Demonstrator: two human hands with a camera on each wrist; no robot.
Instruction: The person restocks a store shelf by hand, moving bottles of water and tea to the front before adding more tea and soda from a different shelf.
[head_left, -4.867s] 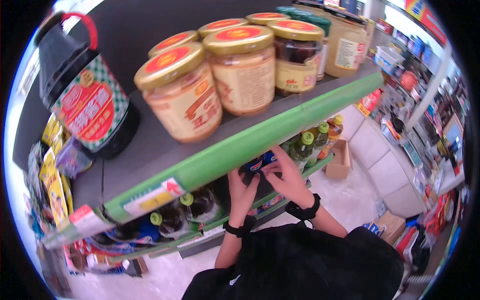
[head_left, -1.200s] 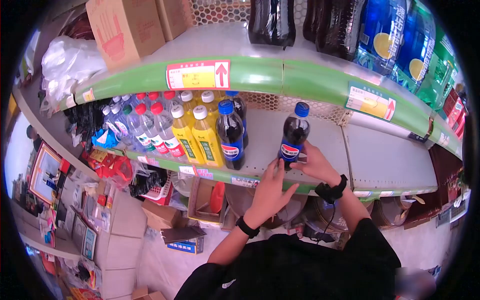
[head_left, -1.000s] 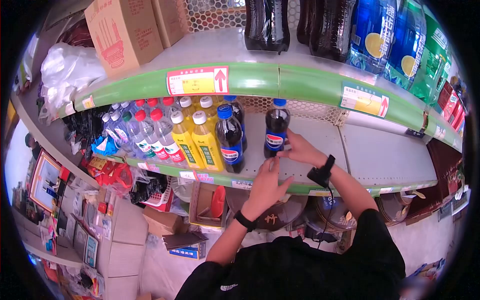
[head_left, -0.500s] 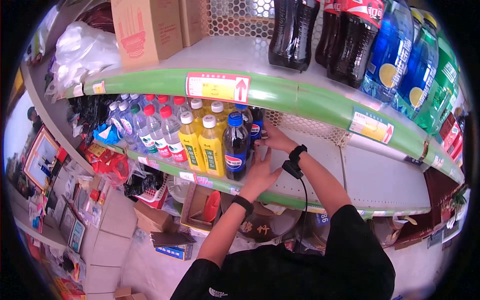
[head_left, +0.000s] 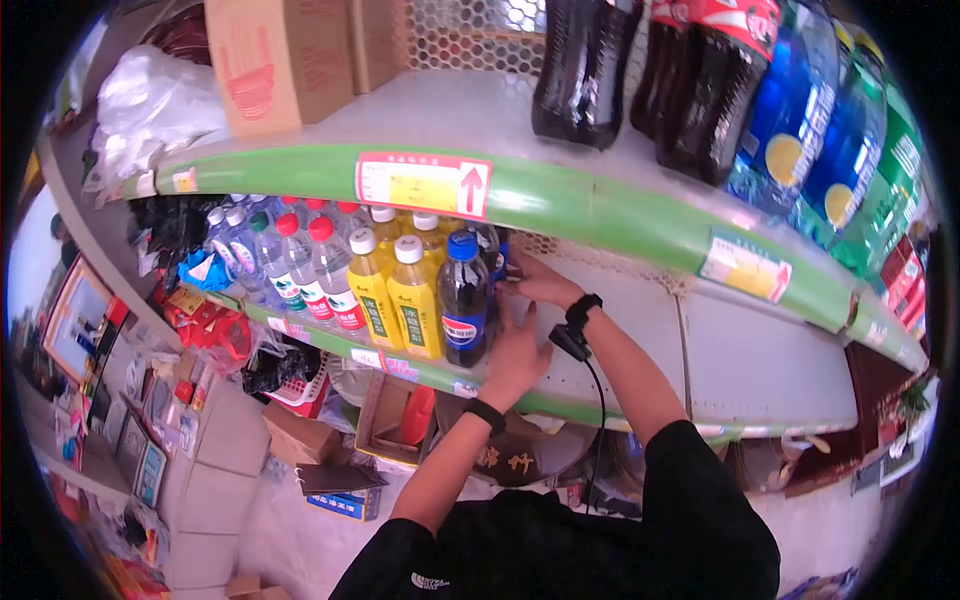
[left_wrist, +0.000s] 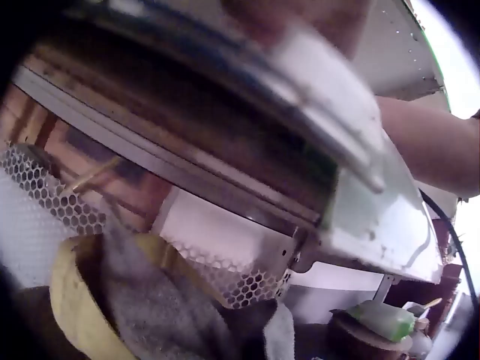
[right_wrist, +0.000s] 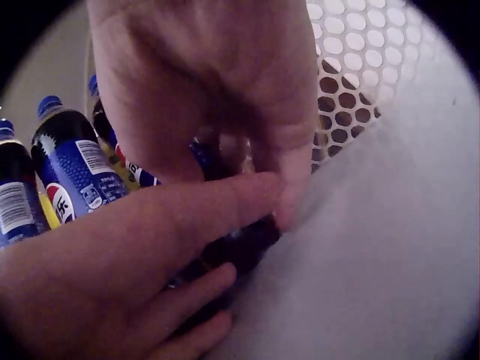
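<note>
On the lower shelf, my right hand point(head_left: 545, 285) grips a cola bottle point(head_left: 502, 258) with a blue label, largely hidden behind the fingers. This bottle stands at the right side of the cola row, behind the front cola bottle point(head_left: 463, 300) with its blue cap. My left hand point(head_left: 517, 358) is just in front, its fingers reaching toward the same bottle. In the right wrist view, the left fingers point(right_wrist: 202, 206) lie across the dark held bottle point(right_wrist: 251, 244), below the right hand point(right_wrist: 217, 82). More blue-labelled cola bottles point(right_wrist: 75, 157) stand to the left there.
Yellow drink bottles point(head_left: 412, 300) and red-capped water bottles point(head_left: 330, 270) stand left of the cola. Close above runs the upper shelf's green edge point(head_left: 540, 190), bearing large soda bottles point(head_left: 715, 90) and a cardboard box point(head_left: 280, 65). Bare lower shelf point(head_left: 760, 355) extends right.
Both hands have moved left along the lower shelf, bringing the cola bottle from the middle to the cola row. Over the last half second they shifted only slightly. Earliest, they were below another shelf of jars.
</note>
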